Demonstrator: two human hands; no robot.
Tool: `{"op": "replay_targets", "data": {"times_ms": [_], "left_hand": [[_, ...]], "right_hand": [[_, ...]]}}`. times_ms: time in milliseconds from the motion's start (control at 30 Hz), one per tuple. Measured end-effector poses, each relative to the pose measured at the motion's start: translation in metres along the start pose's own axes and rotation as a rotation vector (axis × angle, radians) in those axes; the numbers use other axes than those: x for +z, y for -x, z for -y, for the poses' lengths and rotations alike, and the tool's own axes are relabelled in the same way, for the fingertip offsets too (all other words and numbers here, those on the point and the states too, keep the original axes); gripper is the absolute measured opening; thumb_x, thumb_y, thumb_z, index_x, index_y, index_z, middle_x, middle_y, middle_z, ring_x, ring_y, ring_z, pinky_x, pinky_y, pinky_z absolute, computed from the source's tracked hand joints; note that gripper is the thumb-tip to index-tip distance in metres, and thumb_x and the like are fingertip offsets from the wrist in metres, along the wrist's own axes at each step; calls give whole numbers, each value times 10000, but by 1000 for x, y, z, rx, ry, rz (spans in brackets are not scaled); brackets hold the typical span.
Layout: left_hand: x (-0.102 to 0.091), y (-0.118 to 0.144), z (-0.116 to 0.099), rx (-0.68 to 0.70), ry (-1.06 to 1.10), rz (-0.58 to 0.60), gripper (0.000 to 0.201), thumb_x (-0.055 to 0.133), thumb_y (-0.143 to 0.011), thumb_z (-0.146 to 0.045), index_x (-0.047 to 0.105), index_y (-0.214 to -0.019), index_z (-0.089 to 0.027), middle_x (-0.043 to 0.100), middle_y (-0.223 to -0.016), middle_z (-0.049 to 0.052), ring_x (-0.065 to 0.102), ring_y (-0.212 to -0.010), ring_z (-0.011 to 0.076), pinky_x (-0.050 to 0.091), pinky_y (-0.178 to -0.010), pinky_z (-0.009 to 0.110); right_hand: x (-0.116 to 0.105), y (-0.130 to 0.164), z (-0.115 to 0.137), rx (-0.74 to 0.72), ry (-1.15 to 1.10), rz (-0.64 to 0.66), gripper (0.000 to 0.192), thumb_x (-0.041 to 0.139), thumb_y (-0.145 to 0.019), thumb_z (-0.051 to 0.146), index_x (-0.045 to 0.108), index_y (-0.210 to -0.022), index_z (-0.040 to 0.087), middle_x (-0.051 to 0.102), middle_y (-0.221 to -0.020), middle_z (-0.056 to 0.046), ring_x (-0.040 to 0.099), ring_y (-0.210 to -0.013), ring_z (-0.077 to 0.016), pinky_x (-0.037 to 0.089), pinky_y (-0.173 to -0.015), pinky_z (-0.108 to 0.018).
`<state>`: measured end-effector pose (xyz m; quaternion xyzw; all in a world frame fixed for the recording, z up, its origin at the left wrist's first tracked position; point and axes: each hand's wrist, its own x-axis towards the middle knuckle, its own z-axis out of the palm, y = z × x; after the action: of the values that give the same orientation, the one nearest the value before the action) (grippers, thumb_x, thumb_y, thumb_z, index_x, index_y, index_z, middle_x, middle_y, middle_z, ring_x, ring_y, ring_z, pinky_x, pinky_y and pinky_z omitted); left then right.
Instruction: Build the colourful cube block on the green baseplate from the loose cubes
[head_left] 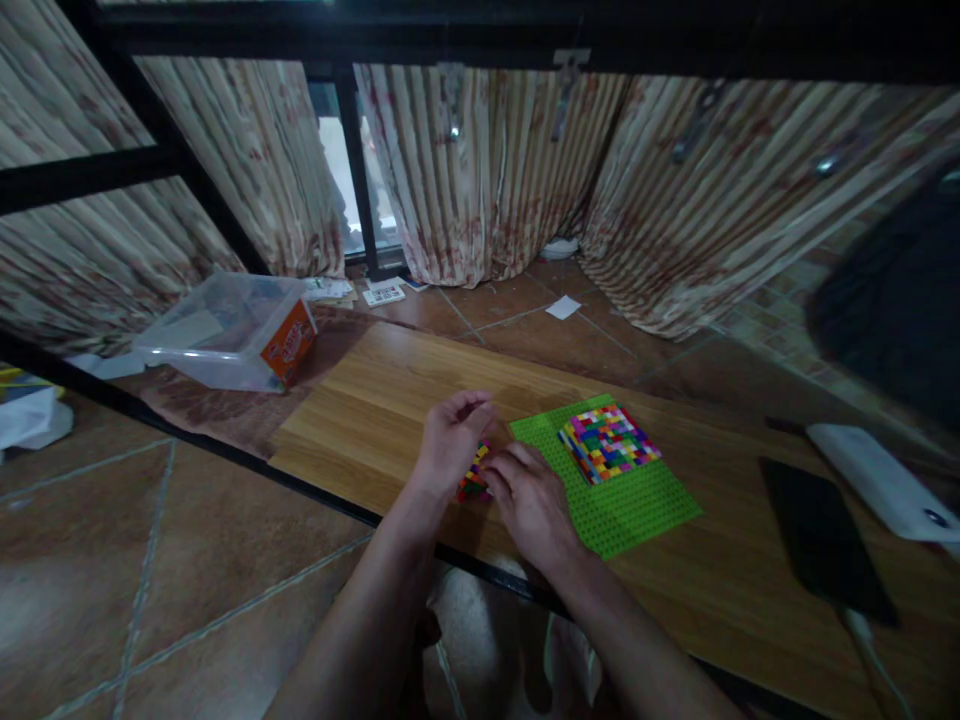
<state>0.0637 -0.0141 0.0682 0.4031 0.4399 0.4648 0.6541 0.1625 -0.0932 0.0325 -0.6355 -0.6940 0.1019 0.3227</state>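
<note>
Between my hands, on the wooden table, lies a small cluster of colourful toy building bricks [474, 480], partly covered by my fingers. My left hand [454, 435] hovers over its far left side, thumb and fingers curled together; whatever they hold is hidden. Bent fingers of my right hand [531, 498] reach down to the right edge of the cluster, and their tips cannot be made out clearly. Just right of that hand, a green studded baseplate [637, 515] carries a flat, multicoloured block of bricks [611, 440] set tightly together toward its far side.
A clear plastic box [225, 325] with an orange label stands at the table's left end. To the right lie a black phone-like slab [825, 535] with a cable and a white device [881, 480]. Black frame bars border the table [375, 390]; striped curtains [480, 180] hang behind.
</note>
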Motion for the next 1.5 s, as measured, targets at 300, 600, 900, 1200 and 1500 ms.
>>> {"op": "replay_targets", "data": {"times_ms": [300, 600, 900, 1200, 1500], "left_hand": [[25, 23, 8, -449, 299, 269, 213, 656, -825, -324, 659, -755, -123, 659, -706, 45, 608, -656, 117, 478, -627, 219], [30, 23, 13, -419, 188, 261, 154, 662, -799, -233, 707, -858, -98, 672, -768, 51, 586, -617, 79, 435, -569, 189], [42, 27, 20, -291, -34, 306, 211, 729, -681, -294, 707, -791, -115, 614, -657, 7, 497, -525, 62, 337, -521, 199], [58, 33, 36, -247, -142, 373, 213, 726, -672, -333, 703, -753, -137, 590, -604, -7, 464, -519, 76, 327, -528, 221], [66, 36, 41, -267, -161, 406, 181, 712, -655, -287, 720, -782, -158, 587, -611, -7, 473, -562, 90, 339, -541, 216]], "right_hand": [[-35, -2, -1, 113, -150, -259, 133, 501, -922, 214, 629, -947, 233, 671, -917, -45, 608, -870, -198, 486, -782, -335], [-65, 3, -28, 182, -260, -419, 118, 571, -879, 265, 683, -898, 231, 694, -911, -43, 634, -872, -196, 503, -789, -344], [-104, 22, -74, 339, -308, -402, 193, 619, -835, 362, 709, -907, 207, 742, -883, -44, 681, -791, -192, 532, -744, -333], [-117, 29, -83, 160, -148, -148, 131, 609, -864, 299, 729, -894, 256, 674, -994, -36, 633, -952, -201, 490, -859, -369], [-104, 26, -94, 103, -58, -149, 107, 672, -810, 209, 740, -833, 287, 617, -1026, -34, 570, -1016, -227, 458, -897, -443]]}}
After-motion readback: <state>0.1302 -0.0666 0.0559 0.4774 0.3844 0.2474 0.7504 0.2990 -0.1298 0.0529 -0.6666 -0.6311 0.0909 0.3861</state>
